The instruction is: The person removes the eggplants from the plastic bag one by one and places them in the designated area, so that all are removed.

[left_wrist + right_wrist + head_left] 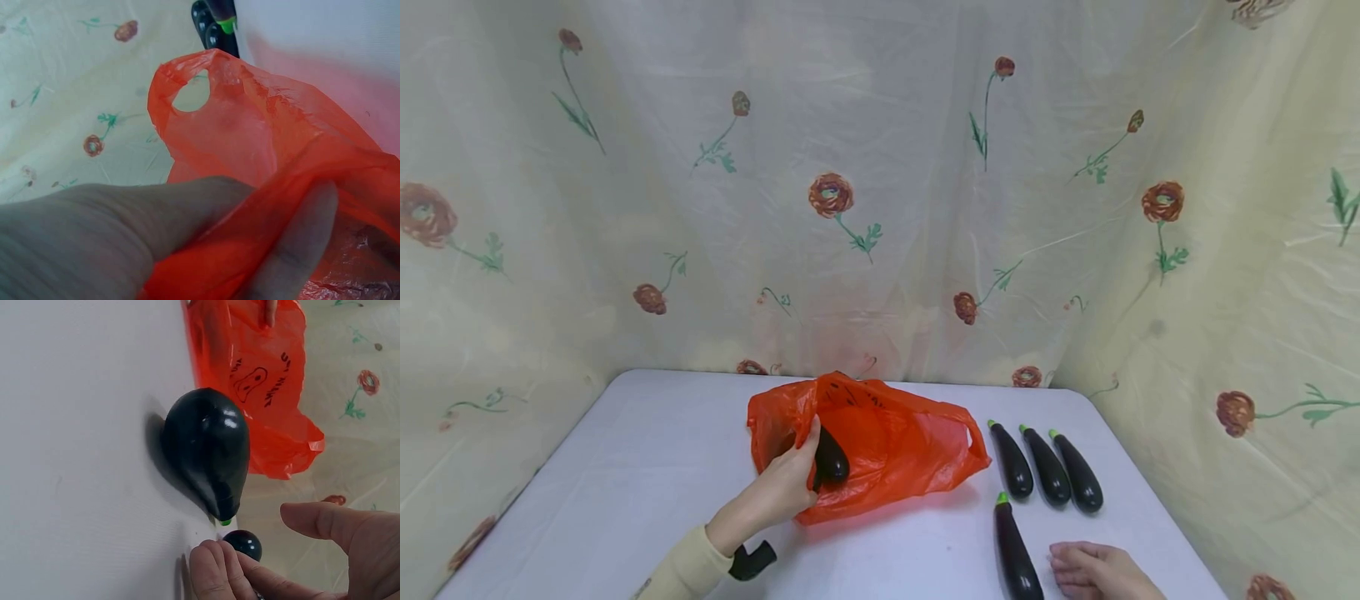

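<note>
My left hand (790, 483) pinches the rim of a red plastic bag (902, 442) between thumb and fingers, and the film runs between them in the left wrist view. The bag lies on its side with its mouth spread toward me. A dark eggplant (831, 457) shows inside the mouth, right by the left fingers. On the table's right side, my right hand (1097, 571) holds nothing, its thumb apart from the loosely bent fingers. Just left of that hand lies a single eggplant (1017, 554), green stem end pointing away; its rounded end looms large in the right wrist view.
Three more eggplants lie side by side at the back right: a left one (1011, 460), a middle one (1047, 467) and a right one (1077, 472). A white table (647, 467) carries everything. Flower-printed sheeting (887, 250) hangs behind it and along both sides.
</note>
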Demonstrator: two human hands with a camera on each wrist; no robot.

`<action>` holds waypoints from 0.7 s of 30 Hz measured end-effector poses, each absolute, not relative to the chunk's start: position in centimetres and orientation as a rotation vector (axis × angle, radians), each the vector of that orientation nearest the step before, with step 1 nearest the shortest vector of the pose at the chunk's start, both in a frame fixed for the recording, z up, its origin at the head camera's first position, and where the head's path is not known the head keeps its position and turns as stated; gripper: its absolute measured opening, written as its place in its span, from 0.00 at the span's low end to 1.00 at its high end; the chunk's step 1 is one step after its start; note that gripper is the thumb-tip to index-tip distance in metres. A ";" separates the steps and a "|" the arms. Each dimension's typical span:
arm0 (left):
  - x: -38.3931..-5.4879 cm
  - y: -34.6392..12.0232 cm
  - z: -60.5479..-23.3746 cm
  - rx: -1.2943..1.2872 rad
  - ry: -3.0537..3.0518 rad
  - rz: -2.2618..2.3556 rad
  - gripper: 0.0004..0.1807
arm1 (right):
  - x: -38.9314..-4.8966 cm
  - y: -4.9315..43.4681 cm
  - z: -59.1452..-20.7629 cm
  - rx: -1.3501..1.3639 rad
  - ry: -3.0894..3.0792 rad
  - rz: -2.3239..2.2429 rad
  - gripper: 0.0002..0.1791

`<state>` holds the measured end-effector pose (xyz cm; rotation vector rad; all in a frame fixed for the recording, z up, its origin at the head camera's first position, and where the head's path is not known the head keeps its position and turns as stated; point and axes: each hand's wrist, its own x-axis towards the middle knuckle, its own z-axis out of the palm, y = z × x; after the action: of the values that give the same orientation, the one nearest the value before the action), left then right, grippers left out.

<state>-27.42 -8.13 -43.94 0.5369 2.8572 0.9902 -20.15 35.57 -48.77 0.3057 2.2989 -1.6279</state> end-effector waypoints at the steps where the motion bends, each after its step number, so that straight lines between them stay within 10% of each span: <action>1: -27.4 -8.2 -44.0 0.538 2.858 0.989 0.57 | -20.2 35.5 -48.6 0.321 2.293 -1.639 0.31; 21: -27.5 -8.6 -43.5 0.533 2.852 0.993 0.57 | -22.1 33.9 -44.4 0.278 2.482 -1.636 0.28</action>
<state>-27.53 -8.59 -43.46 0.5328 2.8525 0.9928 -22.07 33.87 -44.40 0.2780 2.4816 -1.6365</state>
